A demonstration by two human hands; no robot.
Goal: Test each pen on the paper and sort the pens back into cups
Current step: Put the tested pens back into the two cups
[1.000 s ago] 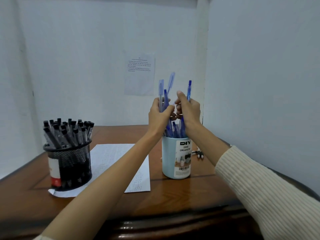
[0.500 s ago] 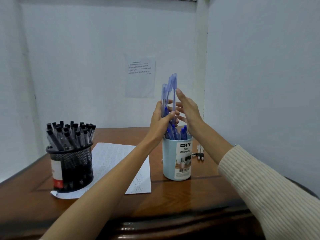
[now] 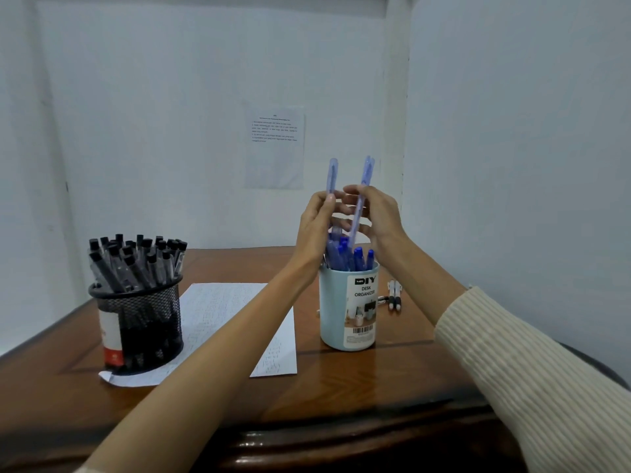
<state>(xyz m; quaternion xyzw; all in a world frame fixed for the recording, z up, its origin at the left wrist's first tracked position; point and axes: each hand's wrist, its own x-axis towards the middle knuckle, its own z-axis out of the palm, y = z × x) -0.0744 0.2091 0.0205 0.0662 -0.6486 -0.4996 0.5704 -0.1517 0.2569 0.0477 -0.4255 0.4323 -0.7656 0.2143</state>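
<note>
A pale blue cup [image 3: 336,312] labelled desk organizer stands right of centre on the table, filled with blue pens [image 3: 351,257]. My left hand [image 3: 312,230] is above it and pinches one upright blue pen [image 3: 332,175]. My right hand [image 3: 379,213] holds a second blue pen [image 3: 363,192], tilted, its lower end among the pens in the cup. A black mesh cup [image 3: 143,322] with several black pens [image 3: 136,261] stands at the left. The paper [image 3: 225,312], covered in small scribbles, lies between the two cups.
Two white pens [image 3: 394,295] lie on the wooden table [image 3: 358,387] behind the blue cup, near the right wall. A printed sheet [image 3: 275,148] is stuck to the back wall. The table's dark rounded edge runs along the bottom.
The bundle of blue pens my left hand held up has split: now each hand holds one pen. Both hands sit slightly lower over the blue cup.
</note>
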